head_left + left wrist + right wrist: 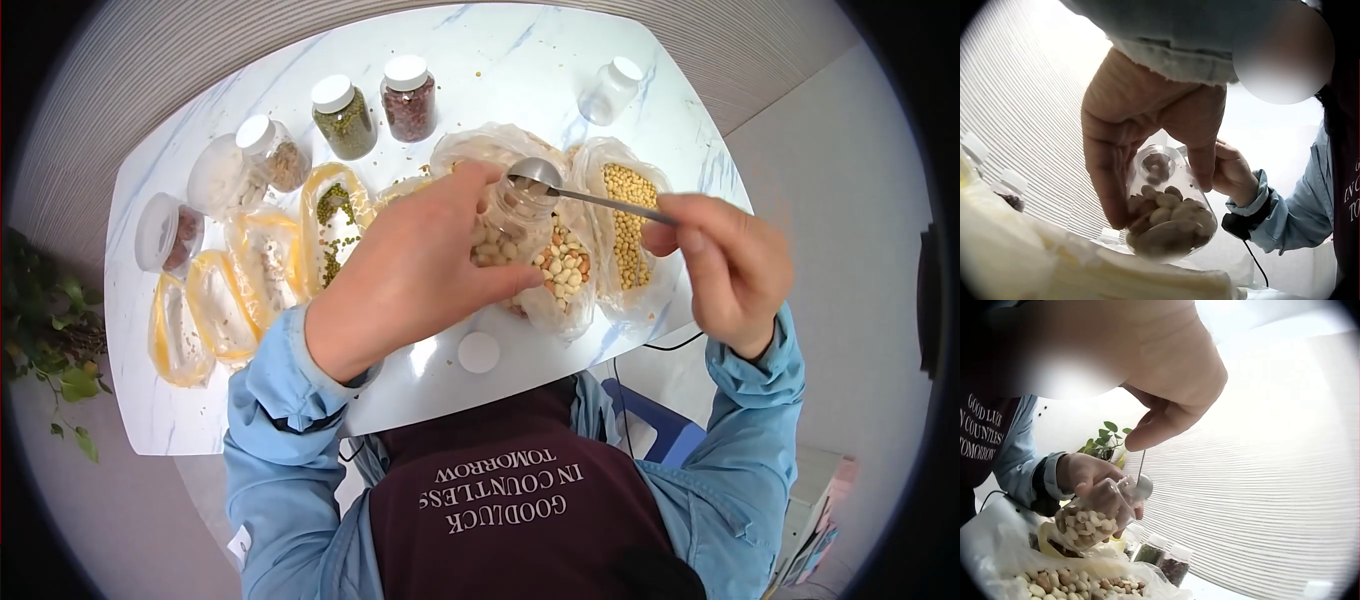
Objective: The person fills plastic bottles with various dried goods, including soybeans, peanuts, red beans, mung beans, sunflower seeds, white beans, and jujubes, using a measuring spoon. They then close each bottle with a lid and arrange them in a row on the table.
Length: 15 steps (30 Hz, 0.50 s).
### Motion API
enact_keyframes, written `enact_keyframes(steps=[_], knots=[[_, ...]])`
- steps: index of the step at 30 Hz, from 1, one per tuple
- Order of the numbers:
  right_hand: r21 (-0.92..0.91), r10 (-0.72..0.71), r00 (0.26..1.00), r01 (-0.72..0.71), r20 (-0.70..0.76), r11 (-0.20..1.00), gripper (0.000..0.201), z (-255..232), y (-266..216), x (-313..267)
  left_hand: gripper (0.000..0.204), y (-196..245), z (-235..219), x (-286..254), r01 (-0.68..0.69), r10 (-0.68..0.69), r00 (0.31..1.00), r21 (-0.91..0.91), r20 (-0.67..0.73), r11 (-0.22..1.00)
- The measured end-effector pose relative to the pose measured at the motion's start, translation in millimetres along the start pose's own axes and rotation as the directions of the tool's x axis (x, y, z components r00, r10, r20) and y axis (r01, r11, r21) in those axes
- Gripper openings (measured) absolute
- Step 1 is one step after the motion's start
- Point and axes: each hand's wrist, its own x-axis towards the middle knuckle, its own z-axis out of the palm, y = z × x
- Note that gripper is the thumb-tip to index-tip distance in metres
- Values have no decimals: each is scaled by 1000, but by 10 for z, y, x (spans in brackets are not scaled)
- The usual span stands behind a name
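My left hand (415, 260) grips a clear jar (1169, 219) round its sides, above the open bag of mixed nuts (566, 262). Pale nuts (1085, 526) fill the lower part of the tilted jar in the right wrist view. Between thumb and fingers, my right hand (725, 260) pinches the handle of a metal spoon (615, 203). The spoon's bowl is at the jar's mouth; the left wrist view shows nuts there. Beside the nut bag lies an open bag of yellow beans (628, 220). A white lid (479, 352) rests near the front edge.
Lidded jars of green beans (345, 118) and dark red beans (408, 98) stand at the back. An empty lidded jar (610, 91) is at the back right. More jars and several yellow-edged bags (222, 305) occupy the left side of the marbled table (520, 40).
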Motion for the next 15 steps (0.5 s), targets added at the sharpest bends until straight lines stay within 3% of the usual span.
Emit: enact_keyframes(steps=[4,7,8,11,15], knots=[[-95,-128,989,120,-74,988,19,10,34,-38,71,-60,39,-5,-42,41,998,-13,-54,999],[-55,62,989,-70,-131,996,19,96,176,-48,71,-35,-4,-22,-23,25,997,27,-77,999],[27,183,978,-181,-98,983,18,150,226,-66,71,-29,-19,-22,-16,18,997,22,-78,1000],[86,265,960,-272,87,958,18,319,452,-154,69,-3,-78,-13,15,-14,997,10,-78,1000],[-31,117,975,-113,190,993,18,477,600,-213,69,-1,-116,-8,22,-20,996,20,-91,1000]])
